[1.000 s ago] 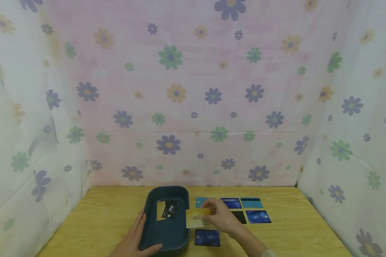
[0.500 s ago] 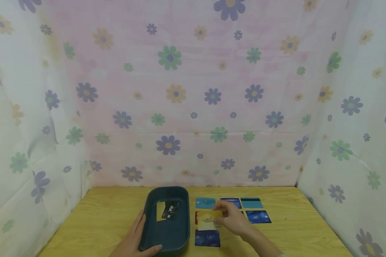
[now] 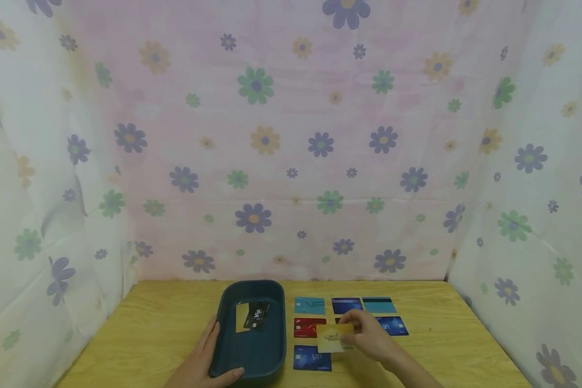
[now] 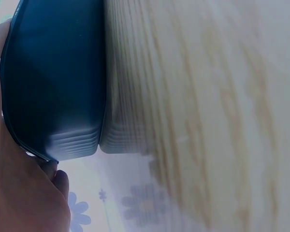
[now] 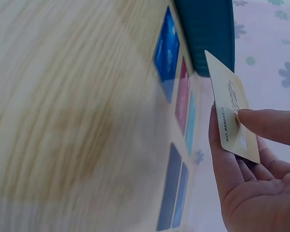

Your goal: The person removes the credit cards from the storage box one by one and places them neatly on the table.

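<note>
My right hand (image 3: 370,337) pinches a gold card (image 3: 331,338) between thumb and fingers, above the table's card rows. In the right wrist view the gold card (image 5: 226,104) is tilted, with printed numbers facing the thumb. My left hand (image 3: 200,353) grips the deep dark blue tray (image 3: 249,358), fingers along its left side and thumb over the near rim. Inside the tray lie another gold card (image 3: 242,312) and a black VIP card (image 3: 260,312), overlapping. The held card covers part of a red card (image 3: 304,327) and a corner of a dark blue VIP card (image 3: 304,360).
Flat on the wooden table (image 3: 446,350), right of the tray, are a light blue VIP card (image 3: 306,305), a blue card (image 3: 346,305), a teal striped card (image 3: 379,305) and another blue card (image 3: 395,325). A flowered cloth (image 3: 291,231) encloses the back and sides.
My right hand has carried the gold card rightward from the tray's right rim, uncovering the light blue and red cards. The left hand and tray stay put.
</note>
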Demonstrator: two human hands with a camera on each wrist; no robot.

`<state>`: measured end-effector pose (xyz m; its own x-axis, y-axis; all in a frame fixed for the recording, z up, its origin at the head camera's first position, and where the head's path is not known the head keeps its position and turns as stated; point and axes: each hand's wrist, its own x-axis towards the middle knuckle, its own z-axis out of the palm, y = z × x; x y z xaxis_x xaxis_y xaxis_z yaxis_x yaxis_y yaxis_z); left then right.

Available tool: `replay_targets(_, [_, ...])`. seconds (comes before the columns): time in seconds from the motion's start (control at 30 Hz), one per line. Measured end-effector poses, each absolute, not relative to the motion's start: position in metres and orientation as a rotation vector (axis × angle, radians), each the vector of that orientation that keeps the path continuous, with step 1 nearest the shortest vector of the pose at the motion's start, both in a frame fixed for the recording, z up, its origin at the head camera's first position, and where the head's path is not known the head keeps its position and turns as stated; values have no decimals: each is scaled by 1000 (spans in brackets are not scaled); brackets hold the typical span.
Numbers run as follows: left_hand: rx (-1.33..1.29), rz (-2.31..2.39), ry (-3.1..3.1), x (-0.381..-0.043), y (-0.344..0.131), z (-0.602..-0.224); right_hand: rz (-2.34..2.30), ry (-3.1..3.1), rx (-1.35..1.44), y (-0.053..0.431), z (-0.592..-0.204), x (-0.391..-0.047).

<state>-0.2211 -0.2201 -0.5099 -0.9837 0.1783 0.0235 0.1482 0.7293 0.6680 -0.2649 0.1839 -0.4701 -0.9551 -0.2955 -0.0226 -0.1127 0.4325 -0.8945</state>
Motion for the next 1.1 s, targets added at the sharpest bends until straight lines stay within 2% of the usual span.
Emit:
replay_targets(0.23, [256,1115,2869,-220,-220,-508,-1509,2531,-399,204,-482,-265])
replay_targets(0.5, [282,1124,2867,-220,-220,-507,-1481,2500,-318,225,-489,-264])
replay_targets(1.1, [271,1115,2869,-219,-219,-506,-1232,2633,-422,233,-500,-263])
